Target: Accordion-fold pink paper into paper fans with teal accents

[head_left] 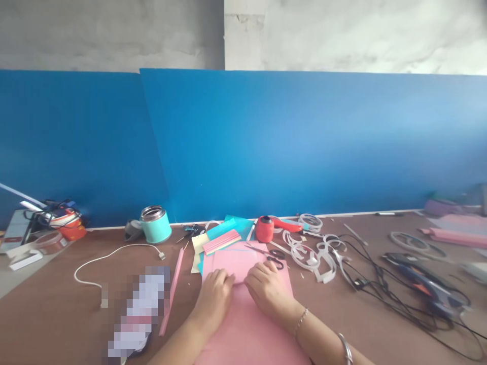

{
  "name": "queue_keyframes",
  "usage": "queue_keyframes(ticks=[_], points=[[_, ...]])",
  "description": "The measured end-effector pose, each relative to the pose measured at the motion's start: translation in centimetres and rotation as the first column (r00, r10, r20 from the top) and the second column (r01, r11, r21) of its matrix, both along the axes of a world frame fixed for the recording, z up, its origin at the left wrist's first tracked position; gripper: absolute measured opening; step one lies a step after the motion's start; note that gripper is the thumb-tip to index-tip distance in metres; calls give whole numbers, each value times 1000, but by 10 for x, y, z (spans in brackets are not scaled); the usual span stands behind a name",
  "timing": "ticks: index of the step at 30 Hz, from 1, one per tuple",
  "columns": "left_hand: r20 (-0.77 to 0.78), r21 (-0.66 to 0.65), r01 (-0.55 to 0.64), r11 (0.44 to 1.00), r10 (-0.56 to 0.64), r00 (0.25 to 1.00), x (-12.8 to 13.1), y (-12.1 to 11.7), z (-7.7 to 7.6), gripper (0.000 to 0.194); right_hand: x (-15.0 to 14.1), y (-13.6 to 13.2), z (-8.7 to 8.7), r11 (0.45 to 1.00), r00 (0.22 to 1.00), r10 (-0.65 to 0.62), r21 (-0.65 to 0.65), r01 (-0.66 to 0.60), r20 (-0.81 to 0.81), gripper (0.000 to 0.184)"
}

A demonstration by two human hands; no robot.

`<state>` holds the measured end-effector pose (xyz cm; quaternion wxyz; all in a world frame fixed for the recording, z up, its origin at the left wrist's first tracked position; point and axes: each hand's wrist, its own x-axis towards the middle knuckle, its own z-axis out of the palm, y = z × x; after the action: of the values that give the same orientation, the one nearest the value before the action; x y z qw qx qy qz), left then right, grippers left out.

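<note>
A large sheet of pink paper (253, 337) lies in front of me, its far part forming a folded edge across the middle. My left hand (213, 296) grips that edge with curled fingers, the thumb pointing inward. Close to it on the right, my right hand (269, 290) is closed on the same edge; its fingertips are partly hidden. Black-handled scissors (277, 259) rest just beyond my right hand, on the paper. Past the fold lie pink strips (222, 242) on blue paper (236, 224).
To the right are a red heat-gun-like tool (265, 229), curled white strips (325, 253), black cables (380, 284) and a dark glue-gun-like tool (426, 289). To the left are a turquoise flask (155, 225), a white cable (114, 251) and a blurred-out phone-like object (140, 309). A blue partition (266, 142) stands behind.
</note>
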<state>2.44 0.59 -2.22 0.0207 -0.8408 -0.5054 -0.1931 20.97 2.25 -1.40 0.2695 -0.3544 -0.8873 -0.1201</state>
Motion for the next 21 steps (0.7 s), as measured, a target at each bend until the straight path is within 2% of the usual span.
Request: queue_keyframes(ticks=[4, 7, 9, 15, 21], points=[[134, -113, -22, 993, 37, 990, -11, -1, 9, 18, 9, 7, -5, 969, 996, -88, -229, 90, 16, 12], [208, -174, -32, 984, 68, 976, -21, 1, 14, 17, 16, 8, -3, 924, 993, -104, -374, 78, -52, 11], [251, -208, -33, 978, 86, 964, -26, 3, 15, 17, 19, 10, -3, 905, 988, -107, -423, 51, -110, 13], [284, -246, -127, 961, 196, 939, -37, 12, 7, 19, 26, 24, -19, 900, 948, -151, -436, 15, -280, 21], [201, -272, -234, 934, 293, 935, -39, 18, 3, 24, 21, 27, -19, 897, 939, -271, -409, 167, -212, 28]])
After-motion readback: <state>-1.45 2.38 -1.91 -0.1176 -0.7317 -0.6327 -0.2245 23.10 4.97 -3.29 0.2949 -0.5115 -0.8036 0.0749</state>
